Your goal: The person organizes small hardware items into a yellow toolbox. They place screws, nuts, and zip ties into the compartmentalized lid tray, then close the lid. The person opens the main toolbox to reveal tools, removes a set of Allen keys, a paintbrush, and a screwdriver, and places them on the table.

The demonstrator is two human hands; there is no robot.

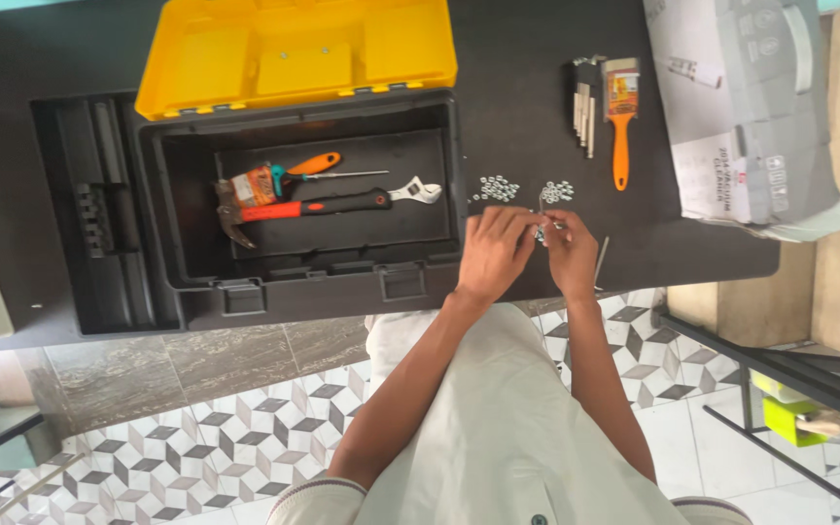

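right, head view: both hands meet over the dark table [527,117], just right of the open black toolbox [303,209] with its yellow lid [298,49]. left hand [496,255] and right hand [568,251] pinch a small metal piece [542,229] between their fingertips. two little heaps of nuts [498,188] lie just beyond. an orange-handled brush [620,117] sits further off.
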